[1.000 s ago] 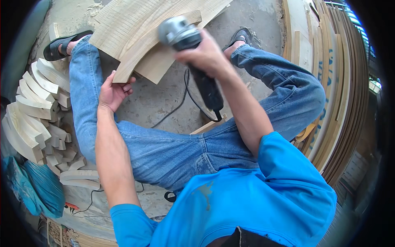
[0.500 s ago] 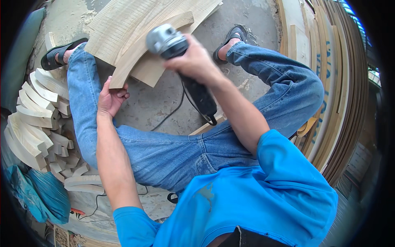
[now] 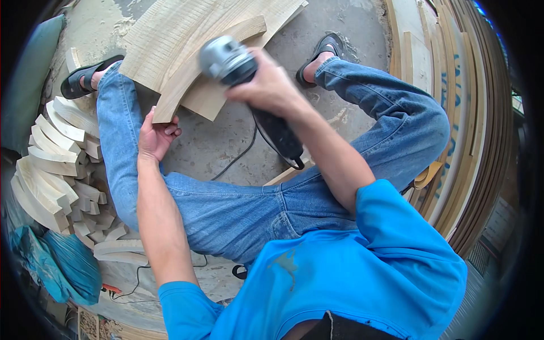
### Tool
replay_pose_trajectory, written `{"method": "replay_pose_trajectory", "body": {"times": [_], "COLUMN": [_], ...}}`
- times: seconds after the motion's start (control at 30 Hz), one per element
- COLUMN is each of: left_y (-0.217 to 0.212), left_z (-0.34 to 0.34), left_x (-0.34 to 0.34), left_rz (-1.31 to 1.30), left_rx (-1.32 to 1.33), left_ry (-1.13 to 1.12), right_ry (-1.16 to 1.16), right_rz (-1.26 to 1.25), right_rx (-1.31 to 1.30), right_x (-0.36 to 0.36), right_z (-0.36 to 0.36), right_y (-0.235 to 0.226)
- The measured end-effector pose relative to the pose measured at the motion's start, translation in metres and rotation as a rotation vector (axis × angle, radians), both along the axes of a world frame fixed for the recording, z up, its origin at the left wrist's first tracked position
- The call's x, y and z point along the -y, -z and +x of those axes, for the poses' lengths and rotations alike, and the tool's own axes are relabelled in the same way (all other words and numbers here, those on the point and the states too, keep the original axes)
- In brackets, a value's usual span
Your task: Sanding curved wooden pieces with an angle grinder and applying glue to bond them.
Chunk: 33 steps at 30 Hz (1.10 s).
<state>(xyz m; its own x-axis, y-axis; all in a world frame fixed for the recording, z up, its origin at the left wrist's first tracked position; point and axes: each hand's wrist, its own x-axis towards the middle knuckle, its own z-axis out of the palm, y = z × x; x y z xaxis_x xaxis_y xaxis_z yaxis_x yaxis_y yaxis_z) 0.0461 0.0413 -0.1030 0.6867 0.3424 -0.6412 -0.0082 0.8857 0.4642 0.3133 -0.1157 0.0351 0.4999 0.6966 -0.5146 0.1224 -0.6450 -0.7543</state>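
Observation:
My right hand is wrapped round an angle grinder with a silver head and black body, blurred by motion. The grinder's head hangs over a curved wooden piece; whether they touch I cannot tell. Pinched in my left hand is the near end of that curved piece, thumb on one side and fingers folded beneath. The piece lies slanted across a wide pale board, its far end pointing up and right. A black cord trails from the grinder onto the floor.
Several curved wooden pieces are heaped left of my left leg. A teal plastic bag lies nearer. Long planks line the right side. My sandalled feet stand either side of the board on the concrete floor.
The grinder has shifted slightly left and down along the curved piece with my right hand. My left hand keeps its hold on the near end.

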Motion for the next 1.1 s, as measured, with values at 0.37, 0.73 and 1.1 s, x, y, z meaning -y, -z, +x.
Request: {"method": "replay_pose_trajectory", "body": {"times": [0.37, 0.73, 1.1], "left_y": [0.002, -0.002, 0.0], "left_z": [0.005, 0.003, 0.001], "left_x": [0.0, 0.0, -0.003], "left_rz": [-0.025, 0.016, 0.023], "left_rx": [-0.005, -0.017, -0.046], "left_ry": [-0.011, 0.025, 0.01], "right_ry": [-0.141, 0.593, -0.095], "right_rz": [0.066, 0.163, 0.031], "right_rx": [0.065, 0.041, -0.073], "right_x": [-0.013, 0.012, -0.007], "right_z": [-0.04, 0.089, -0.015], "right_y": [0.014, 0.011, 0.01]}}
